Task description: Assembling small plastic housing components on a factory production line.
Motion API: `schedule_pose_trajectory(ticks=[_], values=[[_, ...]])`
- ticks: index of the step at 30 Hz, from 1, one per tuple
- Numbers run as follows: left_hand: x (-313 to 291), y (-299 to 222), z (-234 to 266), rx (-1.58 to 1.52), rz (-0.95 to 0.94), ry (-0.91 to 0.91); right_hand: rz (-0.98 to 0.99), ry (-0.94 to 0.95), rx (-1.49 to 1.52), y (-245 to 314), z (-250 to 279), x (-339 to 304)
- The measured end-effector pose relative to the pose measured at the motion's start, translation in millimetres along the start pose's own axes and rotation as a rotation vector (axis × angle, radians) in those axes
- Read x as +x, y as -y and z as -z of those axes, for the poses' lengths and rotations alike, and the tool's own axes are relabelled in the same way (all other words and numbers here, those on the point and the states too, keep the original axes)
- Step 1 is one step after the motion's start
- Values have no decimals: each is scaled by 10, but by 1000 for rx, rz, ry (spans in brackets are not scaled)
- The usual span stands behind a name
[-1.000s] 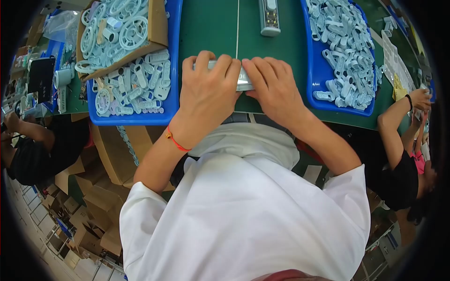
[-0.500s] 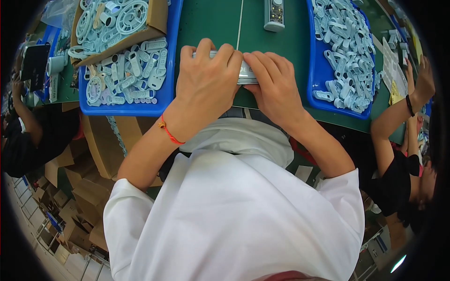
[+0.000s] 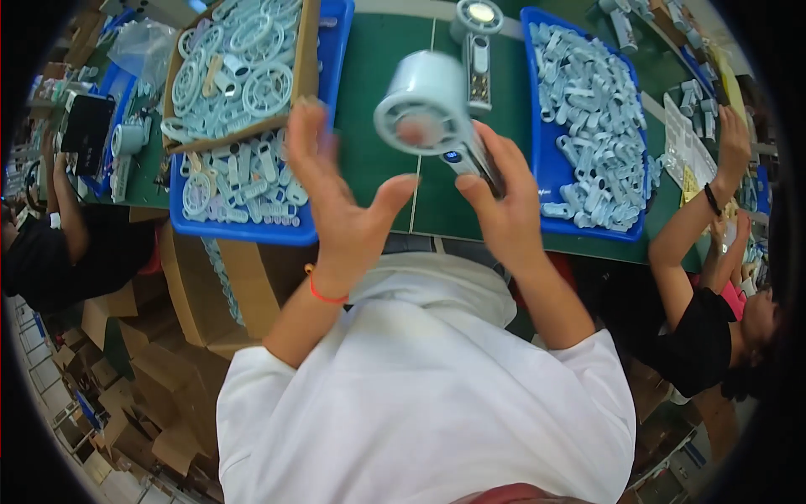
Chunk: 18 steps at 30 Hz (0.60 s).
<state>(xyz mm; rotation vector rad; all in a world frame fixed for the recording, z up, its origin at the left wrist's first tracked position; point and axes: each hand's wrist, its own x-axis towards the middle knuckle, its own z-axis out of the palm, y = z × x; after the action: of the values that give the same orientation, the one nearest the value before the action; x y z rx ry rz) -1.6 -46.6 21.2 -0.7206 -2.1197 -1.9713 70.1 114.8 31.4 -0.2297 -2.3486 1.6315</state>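
Observation:
A pale blue handheld fan (image 3: 424, 88) is tilted above the green table, its round head toward the middle and a small lit display on its handle. Around that handle my right hand (image 3: 512, 210) is closed, with the thumb pressed along the near side. My left hand (image 3: 346, 210) holds nothing; its fingers are spread, a little blurred, just left of the fan head and not gripping it. Beyond them, a second handheld fan (image 3: 479, 55) lies on the table, with circuitry showing in the lower part of its handle.
To the left, a blue tray (image 3: 227, 228) holds pale blue plastic parts and a cardboard box (image 3: 308, 71) full of rings and strips. Another blue tray (image 3: 537, 126) on the right is heaped with small parts. Co-workers' arms (image 3: 684, 223) show at both sides.
Both hands were together around a flat-looking handle part; now they are apart. My right hand has raised the fan so its head shows, and my left hand has let go and opened.

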Motion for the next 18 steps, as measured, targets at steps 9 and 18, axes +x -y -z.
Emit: schedule_pose_trajectory(ticks=[9, 18], values=[[-36, 42, -189, -1096, 668, 331, 143, -328, -862, 163, 746, 158], [328, -97, -229, -960, 577, 316, 129, -42, -1233, -433, 902, 327]])
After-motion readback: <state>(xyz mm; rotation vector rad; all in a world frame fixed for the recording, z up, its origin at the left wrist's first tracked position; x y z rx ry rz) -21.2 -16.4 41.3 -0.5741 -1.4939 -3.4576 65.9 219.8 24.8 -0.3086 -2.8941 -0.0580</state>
